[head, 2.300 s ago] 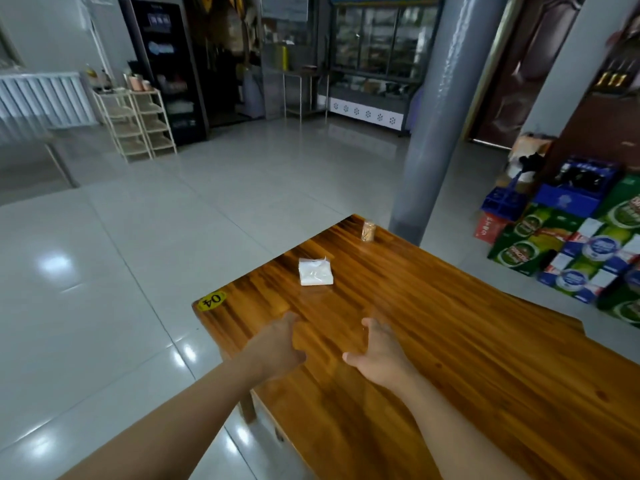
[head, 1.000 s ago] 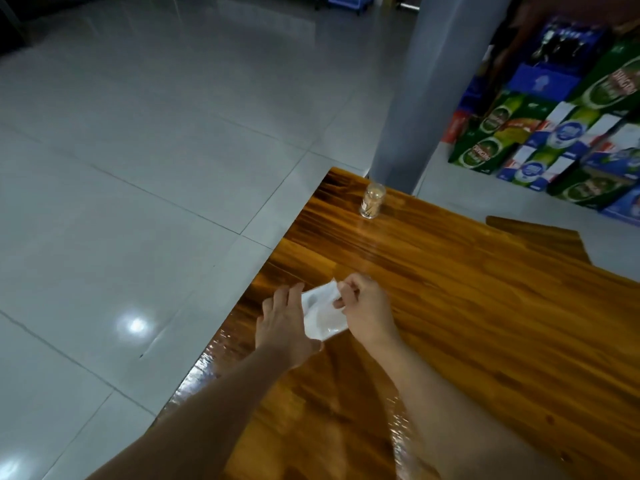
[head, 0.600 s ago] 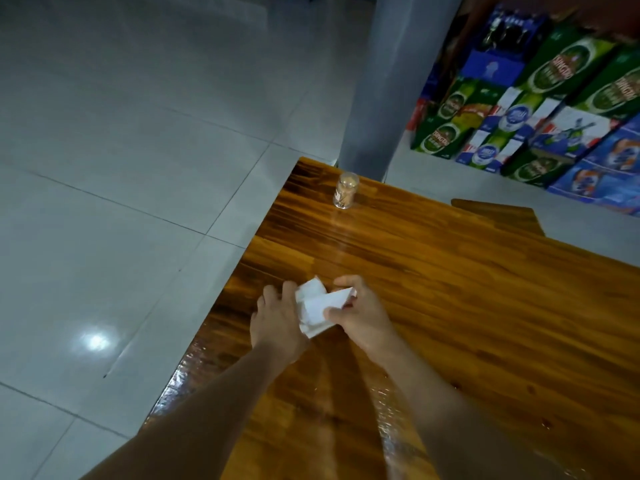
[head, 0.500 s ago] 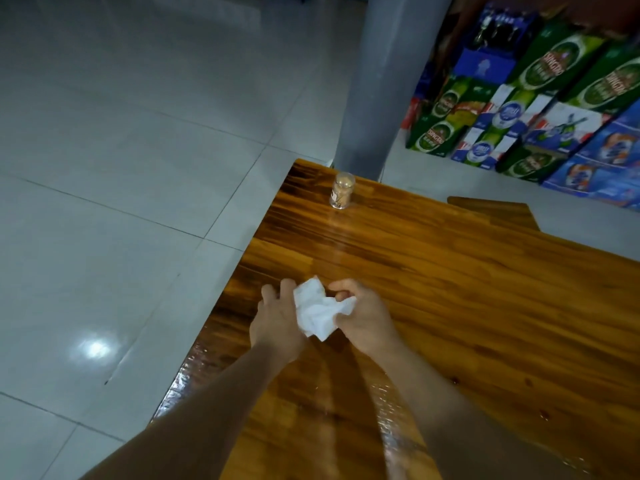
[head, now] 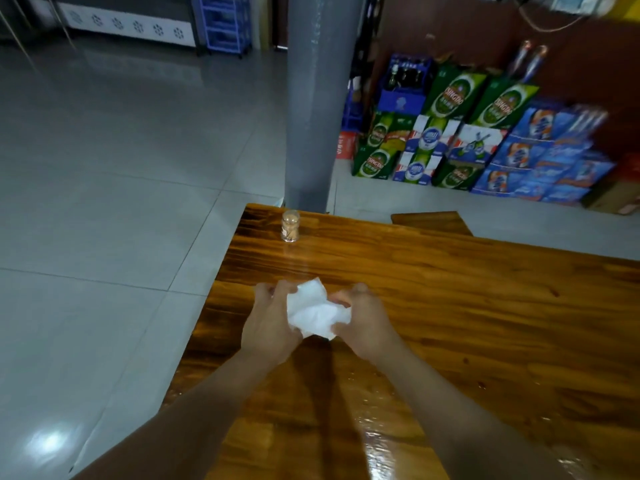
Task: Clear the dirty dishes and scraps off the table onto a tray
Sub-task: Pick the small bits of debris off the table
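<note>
Above table (head: 450, 306): left hand (head: 272, 323), right hand (head: 363, 323) both gripping crumpled napkin (head: 315, 311).

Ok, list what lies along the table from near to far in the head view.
Wet patch on the wooden table → white napkin gripped between left hand and right hand → toothpick jar → grey pillar.

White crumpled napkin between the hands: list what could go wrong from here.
1. No tray is in view, so the white crumpled paper napkin, held by the left hand and right hand, may get dropped while being carried.
2. The small clear toothpick jar stands near the glossy wooden table corner; a careless sweep could topple it.
</note>
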`<state>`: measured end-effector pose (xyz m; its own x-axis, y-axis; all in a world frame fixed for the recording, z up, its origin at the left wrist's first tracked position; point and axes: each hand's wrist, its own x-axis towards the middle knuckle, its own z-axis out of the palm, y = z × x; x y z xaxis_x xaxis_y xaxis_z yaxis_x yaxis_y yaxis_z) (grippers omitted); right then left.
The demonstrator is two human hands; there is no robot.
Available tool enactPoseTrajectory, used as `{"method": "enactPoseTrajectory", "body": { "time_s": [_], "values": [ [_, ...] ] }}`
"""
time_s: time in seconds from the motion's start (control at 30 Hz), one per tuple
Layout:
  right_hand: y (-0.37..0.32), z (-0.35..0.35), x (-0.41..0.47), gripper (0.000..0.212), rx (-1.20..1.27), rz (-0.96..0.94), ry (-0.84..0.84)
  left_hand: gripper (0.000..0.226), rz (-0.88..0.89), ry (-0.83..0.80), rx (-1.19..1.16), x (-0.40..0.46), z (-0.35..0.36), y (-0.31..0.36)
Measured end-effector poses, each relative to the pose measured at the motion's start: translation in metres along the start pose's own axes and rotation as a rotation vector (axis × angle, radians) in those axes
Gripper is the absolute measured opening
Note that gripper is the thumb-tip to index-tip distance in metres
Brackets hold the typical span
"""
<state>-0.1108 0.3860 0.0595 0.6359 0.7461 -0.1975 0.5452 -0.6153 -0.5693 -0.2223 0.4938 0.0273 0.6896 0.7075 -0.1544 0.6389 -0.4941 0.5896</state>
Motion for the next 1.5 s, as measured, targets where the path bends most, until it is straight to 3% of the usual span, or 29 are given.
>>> {"method": "enactPoseTrajectory", "body": {
  "time_s": [0.1,0.2,0.33,0.47,0.53,0.7,0.77,0.97,1.27,1.5],
  "values": [
    [0.015,-0.02,-0.001,0.017,0.025,-0.001,0.129,0.072,0.04,-0.009,0.058,0.003,0.005,0.023],
    [0.034,-0.042,0.001,0.012,0.263,0.071,0.182,0.071,0.042,-0.036,0.064,0.01,0.014,0.043],
    [0.073,-0.078,0.011,0.017,0.491,0.162,0.359,0.071,0.013,-0.079,0.039,0.024,0.039,0.071],
    [0.128,-0.113,0.019,0.038,0.561,0.314,0.631,0.071,-0.049,-0.073,-0.04,0.047,0.075,0.113],
    [0.156,-0.127,0.021,0.035,0.633,0.368,0.692,0.073,-0.056,-0.062,-0.073,0.063,0.095,0.136],
    [0.222,-0.145,0.035,0.024,0.62,0.457,0.723,0.067,-0.023,-0.073,-0.105,0.103,0.151,0.191],
    [0.243,-0.141,0.039,0.03,0.573,0.45,0.721,0.065,-0.041,-0.081,-0.138,0.116,0.168,0.206],
    [0.283,-0.122,0.051,0.024,0.583,0.518,0.689,0.073,-0.055,-0.086,-0.177,0.151,0.211,0.238],
    [0.274,-0.102,0.043,0.03,0.565,0.512,0.576,0.089,-0.036,-0.192,-0.007,0.121,0.207,0.176],
    [0.263,-0.087,-0.001,0.015,0.329,0.467,0.568,0.07,0.041,-0.231,0.094,0.078,0.206,0.158]
  ]
}}
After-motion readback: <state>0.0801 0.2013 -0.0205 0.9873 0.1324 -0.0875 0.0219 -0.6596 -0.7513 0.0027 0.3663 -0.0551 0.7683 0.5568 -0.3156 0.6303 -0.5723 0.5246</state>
